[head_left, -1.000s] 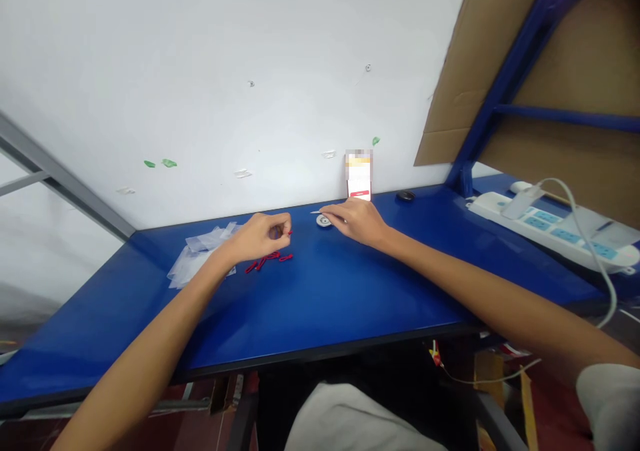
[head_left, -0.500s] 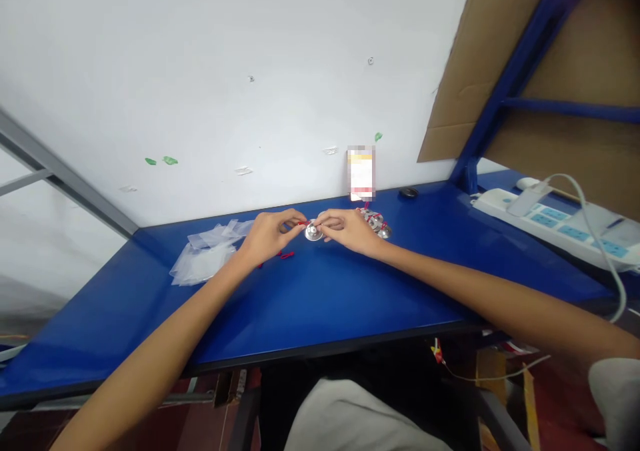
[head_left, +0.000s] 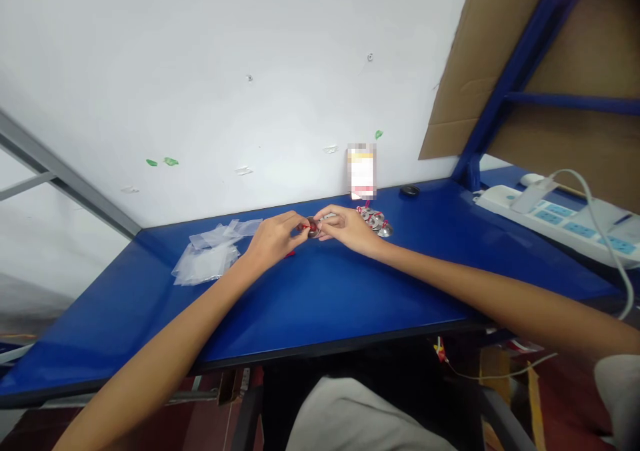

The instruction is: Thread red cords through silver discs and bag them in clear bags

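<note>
Both hands meet over the middle of the blue table. My left hand pinches a small red piece against a round metal disc. My right hand pinches that disc from the other side. A small heap of similar metal discs with red bits lies just right of my right hand. Loose red pieces lie under my left hand, mostly hidden.
Clear plastic bags lie left of the hands. A small card leans on the white wall, a black round object beside it. A white power strip with a cable sits at right, beneath a blue frame with cardboard.
My hands came together from apart: the left brought a red piece over, the right lifted a metal disc. The disc heap beside the right hand came into view.
</note>
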`<state>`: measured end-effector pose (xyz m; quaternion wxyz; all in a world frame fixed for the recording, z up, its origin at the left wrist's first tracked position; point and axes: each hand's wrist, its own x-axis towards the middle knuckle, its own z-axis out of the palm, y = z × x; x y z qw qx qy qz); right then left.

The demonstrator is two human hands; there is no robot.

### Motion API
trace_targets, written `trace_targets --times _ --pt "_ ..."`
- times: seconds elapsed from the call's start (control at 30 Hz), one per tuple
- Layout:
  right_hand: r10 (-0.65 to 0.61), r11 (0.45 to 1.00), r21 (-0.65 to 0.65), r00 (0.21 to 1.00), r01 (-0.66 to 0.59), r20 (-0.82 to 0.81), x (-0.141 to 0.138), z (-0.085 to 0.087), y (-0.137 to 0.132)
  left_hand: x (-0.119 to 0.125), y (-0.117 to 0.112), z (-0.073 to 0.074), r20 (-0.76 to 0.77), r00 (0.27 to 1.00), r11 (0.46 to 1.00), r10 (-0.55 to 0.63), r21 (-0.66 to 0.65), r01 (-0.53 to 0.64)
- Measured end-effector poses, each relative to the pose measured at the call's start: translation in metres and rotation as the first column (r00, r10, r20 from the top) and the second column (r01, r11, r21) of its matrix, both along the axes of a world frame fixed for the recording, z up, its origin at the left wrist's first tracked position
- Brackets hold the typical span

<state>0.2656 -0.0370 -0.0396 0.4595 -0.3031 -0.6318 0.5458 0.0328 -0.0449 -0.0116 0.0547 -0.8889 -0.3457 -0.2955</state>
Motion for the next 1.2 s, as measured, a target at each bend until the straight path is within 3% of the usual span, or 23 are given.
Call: trace_targets --times 0.23,0.5,0.73,0.9,1.03,1.2 --pt "0.029 0.998 0.050 0.999 -0.028 -0.021 0.001 -0.002 0.001 0.004 -0.002 -0.008 0.035 0.998 0.999 0.049 0.007 -0.049" --pt "-0.059 0.997 0.051 0.998 0.060 -0.027 0.000 -0.010 0.009 0.012 -0.006 -0.010 0.230 0.972 0.983 0.048 -0.185 -0.005" --pt "-0.145 0.975 0.161 0.988 0.151 -0.051 0.000 -0.003 0.000 0.024 -0.017 -0.004 0.482 0.860 0.903 0.165 -0.425 0.065" --pt "-0.164 0.933 0.316 0.985 0.174 -0.061 0.000 -0.001 -0.004 0.033 -0.017 -0.015 0.634 0.753 0.865 0.178 -0.466 0.187" --pt "-0.160 0.915 0.369 0.986 0.167 -0.049 0.000 0.000 -0.004 0.036 -0.013 -0.023 0.725 0.663 0.823 0.186 -0.483 0.297" --pt "-0.166 0.886 0.440 0.986 0.148 0.003 0.002 0.009 -0.010 0.031 -0.013 -0.016 0.697 0.694 0.812 0.183 -0.505 0.293"
